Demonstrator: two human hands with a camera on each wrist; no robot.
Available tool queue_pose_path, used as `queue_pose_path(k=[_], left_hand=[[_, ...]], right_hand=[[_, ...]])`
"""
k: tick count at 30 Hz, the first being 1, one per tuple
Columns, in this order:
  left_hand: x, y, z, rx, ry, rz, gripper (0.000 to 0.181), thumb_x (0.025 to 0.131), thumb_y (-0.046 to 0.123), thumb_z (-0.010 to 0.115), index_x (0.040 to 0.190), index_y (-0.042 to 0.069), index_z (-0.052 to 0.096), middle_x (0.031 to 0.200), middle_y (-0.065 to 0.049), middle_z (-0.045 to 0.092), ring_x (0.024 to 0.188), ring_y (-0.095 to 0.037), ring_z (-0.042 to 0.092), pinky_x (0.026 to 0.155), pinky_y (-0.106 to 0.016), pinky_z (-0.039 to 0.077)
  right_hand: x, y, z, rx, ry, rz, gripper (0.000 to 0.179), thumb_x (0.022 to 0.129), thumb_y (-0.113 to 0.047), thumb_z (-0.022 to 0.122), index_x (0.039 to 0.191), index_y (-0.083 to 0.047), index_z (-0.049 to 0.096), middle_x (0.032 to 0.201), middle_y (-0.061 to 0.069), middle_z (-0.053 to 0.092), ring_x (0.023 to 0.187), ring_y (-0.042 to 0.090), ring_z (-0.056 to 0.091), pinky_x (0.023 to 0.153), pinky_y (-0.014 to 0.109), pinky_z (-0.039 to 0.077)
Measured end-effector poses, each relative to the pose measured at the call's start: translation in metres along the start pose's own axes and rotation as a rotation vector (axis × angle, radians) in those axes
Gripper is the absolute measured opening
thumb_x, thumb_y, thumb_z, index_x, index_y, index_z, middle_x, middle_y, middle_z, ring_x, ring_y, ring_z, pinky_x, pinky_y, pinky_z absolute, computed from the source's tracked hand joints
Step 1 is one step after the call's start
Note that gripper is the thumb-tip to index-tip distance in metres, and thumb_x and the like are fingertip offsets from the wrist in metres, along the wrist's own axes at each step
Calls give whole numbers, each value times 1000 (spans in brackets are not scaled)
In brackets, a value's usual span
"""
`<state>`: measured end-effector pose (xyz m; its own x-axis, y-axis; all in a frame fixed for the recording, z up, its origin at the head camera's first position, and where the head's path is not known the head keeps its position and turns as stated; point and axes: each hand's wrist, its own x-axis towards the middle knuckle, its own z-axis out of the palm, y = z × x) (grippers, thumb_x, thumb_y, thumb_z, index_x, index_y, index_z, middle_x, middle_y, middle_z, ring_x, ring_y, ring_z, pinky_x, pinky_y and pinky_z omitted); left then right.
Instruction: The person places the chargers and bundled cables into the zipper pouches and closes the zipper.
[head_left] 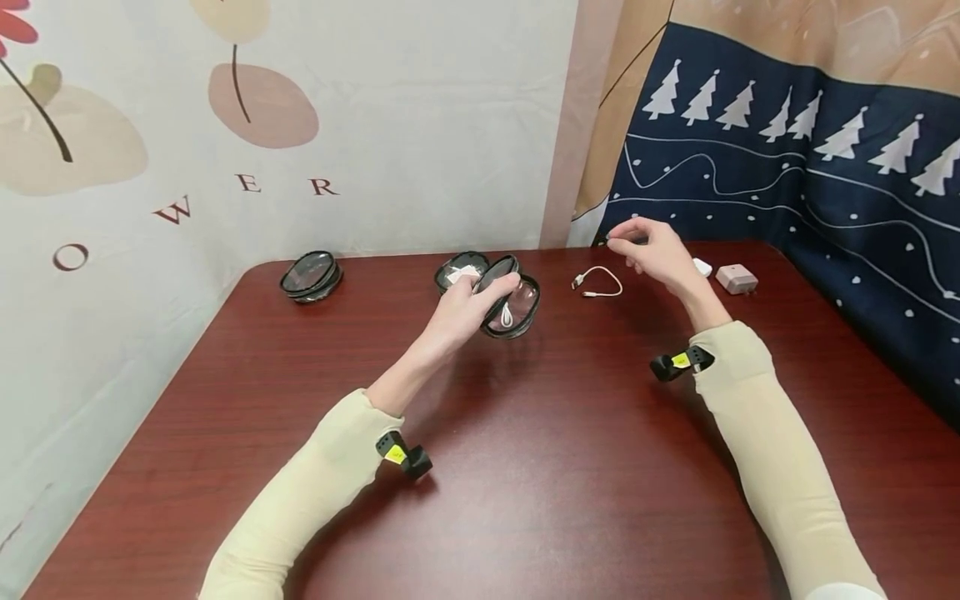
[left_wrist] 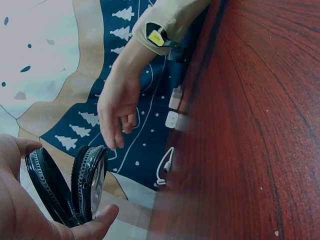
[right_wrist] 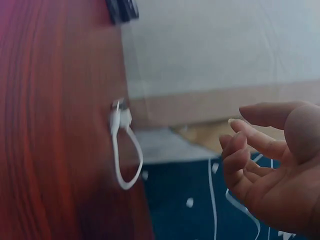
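Observation:
My left hand (head_left: 459, 312) holds a round clear zip pouch (head_left: 525, 312) with black edging above the table. Its two halves are spread apart, and a coiled white cable (head_left: 507, 316) shows inside. In the left wrist view the pouch (left_wrist: 85, 185) sits between the thumb and the other fingers. My right hand (head_left: 654, 252) hovers over the table's back right, fingers loosely bent, with nothing in them in the right wrist view. Left of and below it, a short white charging cable (head_left: 620, 285) lies curved on the table, a USB plug at one end.
Behind the held pouch sits another round pouch (head_left: 450, 268) with something white in it. A third pouch (head_left: 311, 277) lies at the back left. A white block (head_left: 702, 267) and a pinkish charger (head_left: 737, 279) rest at the back right. Hanging cloths border the table (head_left: 570, 467).

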<state>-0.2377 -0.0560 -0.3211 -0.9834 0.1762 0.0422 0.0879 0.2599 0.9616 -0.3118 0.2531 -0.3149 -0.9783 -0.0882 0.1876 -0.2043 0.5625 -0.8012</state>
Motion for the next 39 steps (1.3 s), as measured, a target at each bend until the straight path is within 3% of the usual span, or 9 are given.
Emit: queue_pose_path(k=[5, 9, 16, 20, 28, 31, 34, 36, 39], left_hand=[[1, -1, -2, 19, -11, 8, 44, 93, 51, 65, 94, 7, 60, 83, -6, 64, 90, -17, 57, 81, -30, 44], [1, -2, -3, 1, -26, -5, 44, 93, 53, 64, 89, 9, 60, 77, -4, 61, 87, -16, 56, 79, -31, 43], [1, -2, -5, -21, -48, -6, 45, 93, 54, 63, 83, 11, 58, 74, -5, 61, 83, -16, 57, 77, -31, 43], [1, -3, -6, -51, -59, 6, 42, 94, 51, 64, 77, 13, 58, 68, -3, 59, 79, -16, 57, 74, -30, 43], [3, -2, -7, -39, -68, -5, 44, 94, 53, 63, 74, 13, 56, 69, -2, 55, 81, -17, 54, 75, -30, 42], [3, -3, -8, -48, -71, -9, 43, 94, 52, 63, 76, 13, 58, 70, -3, 55, 81, -18, 56, 74, -30, 44], [4, -4, -8, -60, -78, -10, 42, 95, 50, 63, 77, 12, 58, 69, -3, 55, 77, -18, 56, 71, -29, 45], [4, -4, -8, -60, -80, -11, 43, 95, 50, 63, 75, 12, 57, 66, -1, 53, 73, -16, 55, 68, -28, 44], [4, -4, -8, -64, -86, -7, 44, 95, 49, 63, 75, 10, 57, 64, 1, 51, 70, -15, 53, 66, -28, 44]], right_hand=[[1, 17, -16, -70, 24, 60, 37, 101, -26, 62, 127, 0, 60, 118, 19, 60, 77, 20, 56, 60, 19, 47], [-2, 32, -33, -118, 66, 102, 39, 101, -24, 61, 128, 3, 59, 122, 24, 60, 76, 14, 57, 63, 19, 48], [-11, 62, -57, -228, 29, 247, 49, 101, -22, 58, 140, 6, 48, 142, 34, 45, 103, 36, 52, 69, 23, 46], [-12, 74, -60, -285, 15, 303, 54, 99, -19, 59, 144, 8, 43, 142, 37, 41, 94, 36, 57, 68, 27, 48], [-12, 90, -62, -246, 89, 354, 56, 94, -12, 66, 137, 15, 44, 125, 37, 51, 63, 7, 58, 61, 19, 53], [-13, 91, -61, -252, 128, 394, 58, 94, -16, 67, 136, 16, 45, 128, 38, 51, 78, 19, 67, 83, 32, 57], [-14, 89, -61, -317, 136, 429, 57, 94, -24, 67, 131, 16, 50, 127, 37, 52, 113, 44, 55, 109, 58, 35], [-15, 88, -61, -372, 135, 434, 55, 92, -28, 68, 122, 17, 57, 122, 37, 55, 118, 52, 43, 108, 69, 26], [-16, 88, -61, -403, 135, 427, 51, 90, -29, 68, 111, 18, 64, 115, 36, 59, 117, 54, 39, 106, 72, 25]])
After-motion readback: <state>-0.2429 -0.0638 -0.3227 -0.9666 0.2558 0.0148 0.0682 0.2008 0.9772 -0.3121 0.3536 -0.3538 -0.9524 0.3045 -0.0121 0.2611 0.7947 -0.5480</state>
